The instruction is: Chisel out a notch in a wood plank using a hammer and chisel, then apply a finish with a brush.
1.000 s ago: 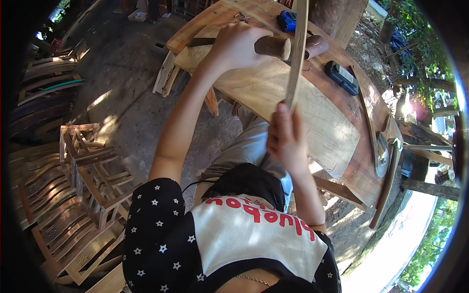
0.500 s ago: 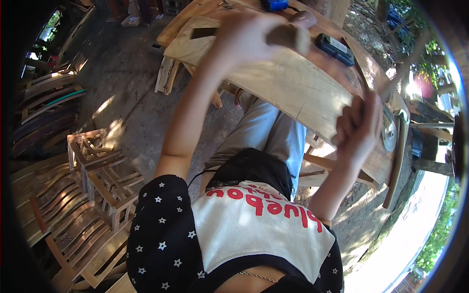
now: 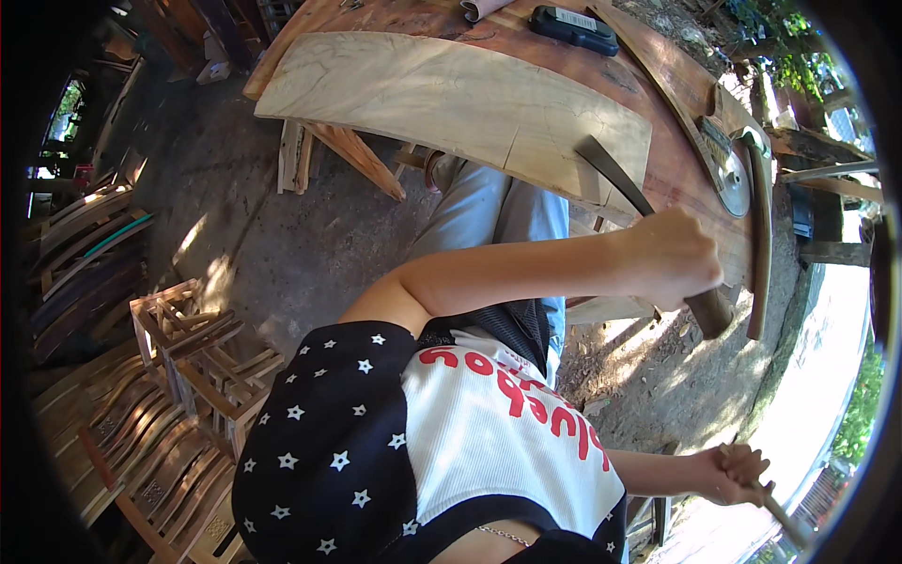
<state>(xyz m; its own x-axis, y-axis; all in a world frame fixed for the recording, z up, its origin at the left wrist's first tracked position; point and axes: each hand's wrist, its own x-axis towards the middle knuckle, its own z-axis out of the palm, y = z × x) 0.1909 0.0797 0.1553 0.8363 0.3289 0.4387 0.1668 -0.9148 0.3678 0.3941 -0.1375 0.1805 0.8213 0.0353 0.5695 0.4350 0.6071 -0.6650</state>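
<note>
My left hand (image 3: 672, 258) reaches across my body, closed round a tool with a dark wooden handle (image 3: 709, 312) and a long dark blade (image 3: 611, 167), which lies over the right end of a pale, curved board (image 3: 413, 85). That board rests along the near edge of a reddish wooden table (image 3: 517, 33). At the lower right, away from the table, my right hand (image 3: 733, 475) is closed on a light wooden stick (image 3: 787, 522) that slants toward the rim of the view.
On the table are a black case (image 3: 573, 30), a thin wood strip (image 3: 644, 70), a metal disc (image 3: 733, 193) and a long curved handle (image 3: 759, 282). Stacked curved chair parts (image 3: 160, 423) and wooden frames (image 3: 197, 376) fill the lower left. Offcuts (image 3: 348, 155) lean under the table.
My left hand has swung right and down from the table's far side with the bladed tool. My right hand has moved out to the lower right with the stick. The view has shifted.
</note>
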